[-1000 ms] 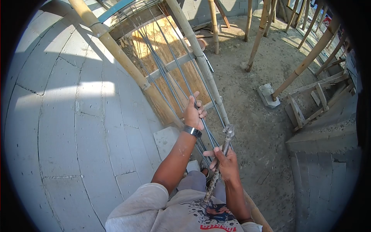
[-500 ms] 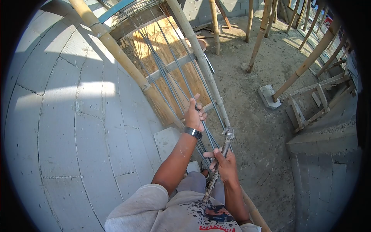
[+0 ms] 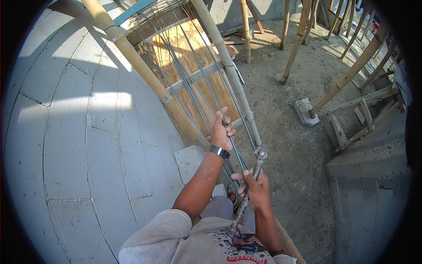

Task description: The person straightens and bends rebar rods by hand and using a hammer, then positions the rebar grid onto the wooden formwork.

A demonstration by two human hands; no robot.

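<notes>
At centre, the left hand (image 3: 222,132) is clamped on steel rods (image 3: 180,67) already running between bamboo poles (image 3: 223,52) but unevenly spread, while at lower centre the right hand (image 3: 259,190) grips a mottled bar (image 3: 240,214)

Red lettering (image 3: 246,260) runs beneath the dark print on the grey shirt (image 3: 200,240); it is too unclear to read reliably.

wall (image 3: 105,149) at left, rods (image 3: 186,75) between two poles (image 3: 140,66), posts (image 3: 347,81) on floor (image 3: 281,119) at right
</notes>
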